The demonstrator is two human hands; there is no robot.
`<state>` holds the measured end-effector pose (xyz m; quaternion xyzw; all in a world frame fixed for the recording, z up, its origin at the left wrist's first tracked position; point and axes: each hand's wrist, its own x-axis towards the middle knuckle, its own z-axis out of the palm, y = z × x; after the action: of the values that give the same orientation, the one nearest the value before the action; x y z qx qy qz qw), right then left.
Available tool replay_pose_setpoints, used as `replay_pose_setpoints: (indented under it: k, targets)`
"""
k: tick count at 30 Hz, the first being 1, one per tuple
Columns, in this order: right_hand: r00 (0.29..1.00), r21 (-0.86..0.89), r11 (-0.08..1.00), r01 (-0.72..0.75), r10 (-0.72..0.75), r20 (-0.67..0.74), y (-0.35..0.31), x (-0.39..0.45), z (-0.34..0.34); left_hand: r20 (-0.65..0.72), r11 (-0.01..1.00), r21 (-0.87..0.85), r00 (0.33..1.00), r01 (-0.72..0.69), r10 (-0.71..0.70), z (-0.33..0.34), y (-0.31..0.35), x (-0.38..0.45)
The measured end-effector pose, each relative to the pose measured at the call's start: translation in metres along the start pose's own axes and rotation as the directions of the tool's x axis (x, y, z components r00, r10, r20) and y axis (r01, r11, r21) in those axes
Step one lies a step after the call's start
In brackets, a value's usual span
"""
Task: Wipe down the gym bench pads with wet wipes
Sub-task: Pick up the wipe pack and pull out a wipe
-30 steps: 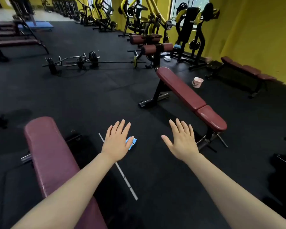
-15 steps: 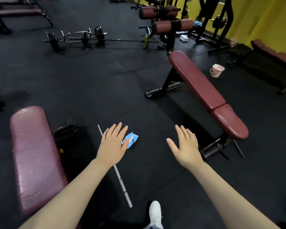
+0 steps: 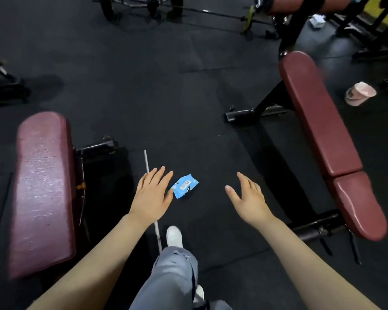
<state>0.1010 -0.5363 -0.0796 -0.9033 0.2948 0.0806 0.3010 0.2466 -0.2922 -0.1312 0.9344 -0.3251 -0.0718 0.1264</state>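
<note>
The left hand (image 3: 152,193) hides a corner of the blue wipes pack (image 3: 185,185), whose label print is too small to read.

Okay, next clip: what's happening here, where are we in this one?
A person stands between two maroon gym benches, both hands out and open over the dark floor. The left hand is beside a blue wet wipe pack lying on the floor; the right hand holds nothing. Neither the left bench pad nor the right bench pad is being wiped yet.

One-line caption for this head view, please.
Both open hands reach toward a blue wet-wipe pack on the floor between two maroon benches.
</note>
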Motion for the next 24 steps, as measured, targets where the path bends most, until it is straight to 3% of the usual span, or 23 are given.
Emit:
replay_pose_setpoints:
  k: [13,18,24]
  targets:
    - [0.975,-0.181,0.982,0.047,-0.006,0.222,-0.007,0.256,0.072,0.195,0.970,-0.087,0.958,0.228,-0.208,0.073,-0.078,0.173]
    - [0.906,-0.247,0.969,-0.001,0.106,0.410,0.019,0.335,0.130,0.288,0.930,-0.092,0.904,0.355,-0.316,0.138,-0.096,0.211]
    - [0.869,-0.333,0.928,0.166,0.022,0.495,0.062,0.414,0.216,0.368,0.868,-0.094,0.827,0.487,-0.425,0.241,-0.112,0.244]
